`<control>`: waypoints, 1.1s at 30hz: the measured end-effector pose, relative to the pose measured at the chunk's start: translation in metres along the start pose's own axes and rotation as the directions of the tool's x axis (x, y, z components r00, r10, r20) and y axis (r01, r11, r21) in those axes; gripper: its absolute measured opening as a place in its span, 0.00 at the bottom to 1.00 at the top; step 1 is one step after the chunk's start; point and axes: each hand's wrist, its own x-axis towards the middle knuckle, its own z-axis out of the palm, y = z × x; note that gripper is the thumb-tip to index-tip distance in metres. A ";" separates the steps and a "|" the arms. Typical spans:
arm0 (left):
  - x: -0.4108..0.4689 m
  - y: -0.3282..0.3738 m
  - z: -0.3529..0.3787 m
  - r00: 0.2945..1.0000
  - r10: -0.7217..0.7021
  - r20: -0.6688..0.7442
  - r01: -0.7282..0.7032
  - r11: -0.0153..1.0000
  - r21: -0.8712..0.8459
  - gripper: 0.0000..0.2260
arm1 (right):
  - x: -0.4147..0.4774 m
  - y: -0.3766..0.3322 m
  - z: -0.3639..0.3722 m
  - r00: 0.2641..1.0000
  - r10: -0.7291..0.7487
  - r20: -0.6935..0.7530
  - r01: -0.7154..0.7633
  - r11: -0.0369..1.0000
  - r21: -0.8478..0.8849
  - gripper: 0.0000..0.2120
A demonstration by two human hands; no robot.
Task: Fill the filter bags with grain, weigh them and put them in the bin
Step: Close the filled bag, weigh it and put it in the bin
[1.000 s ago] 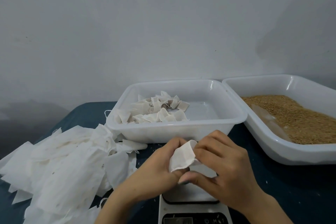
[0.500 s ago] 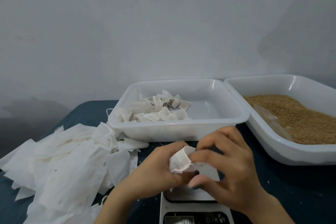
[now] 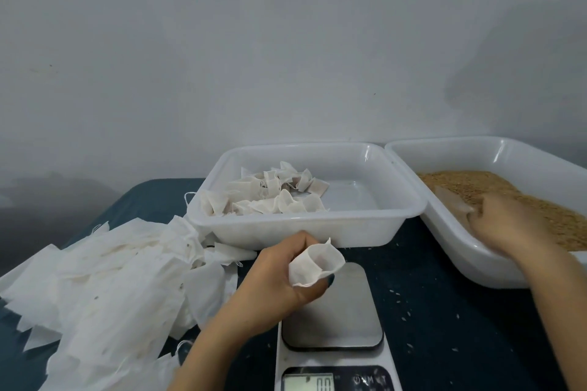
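Filter bag, thin, white, crumpled

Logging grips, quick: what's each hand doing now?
Left hand: grips the open filter bag.
Right hand: down in the grain, grip cannot be told.

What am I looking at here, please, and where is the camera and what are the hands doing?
This is no machine: a person works bare-handed, and the one camera sits on their head, looking down. The left hand holds an open filter bag by a kitchen scale showing 0.0. The right hand is down in a white tray of brown grain; whether it grips anything is unclear. Behind the scale a white bin holds filled bags, and empty bags lie piled on the left of the dark table.
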 end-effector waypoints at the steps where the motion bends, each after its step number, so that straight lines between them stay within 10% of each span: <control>1: 0.000 0.000 0.001 1.000 0.000 -0.004 0.000 1.000 0.001 0.08 | 0.003 0.002 0.001 0.996 0.031 0.079 -0.026 0.998 -0.065 0.13; 10: 0.000 -0.003 0.002 0.999 -0.021 -0.027 0.021 1.000 0.000 0.08 | 0.015 0.003 0.002 0.965 0.055 0.257 -0.036 0.996 -0.076 0.23; 15: 0.001 -0.002 0.003 1.000 -0.006 -0.027 0.006 1.000 0.014 0.07 | 0.013 0.008 -0.002 0.990 0.056 0.130 -0.058 0.998 0.015 0.19; 24: 0.001 -0.004 0.004 1.000 0.001 -0.025 0.000 0.999 0.041 0.08 | -0.020 -0.001 -0.020 0.990 0.138 0.003 -0.127 0.919 -0.372 0.08; 33: 0.002 -0.005 0.005 0.999 0.001 -0.041 0.002 0.999 0.052 0.07 | -0.013 0.001 -0.030 0.977 0.044 0.210 -0.038 0.999 -0.032 0.20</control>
